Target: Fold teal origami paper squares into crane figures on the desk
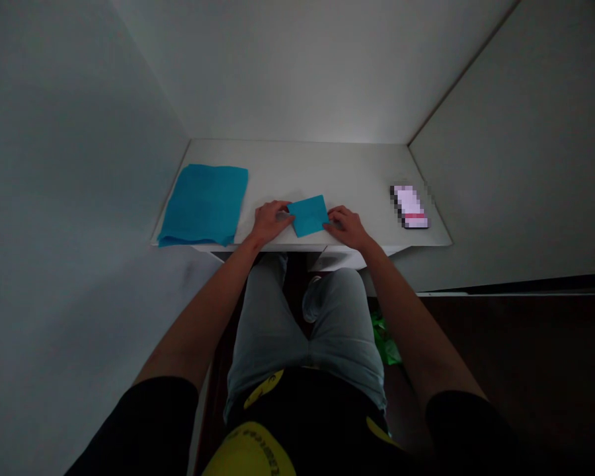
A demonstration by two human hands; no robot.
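A small blue square [308, 215], apparently paper or cloth folded flat, is held slightly tilted at the front middle of the white table. My left hand [272, 221] pinches its left edge between thumb and fingers. On the opposite side, my right hand [347, 226] grips the right edge the same way. Whether the square rests fully on the tabletop or is lifted a little, I cannot tell. A stack of larger blue sheets [205, 203] lies to the left, with uneven layers showing along its front edge.
A phone [410, 207] lies on the right part of the white table [322, 162]. Walls stand close at the back and both sides. Below the table's front edge are my legs [307, 324] and a green plastic bag [387, 340] on the dark floor.
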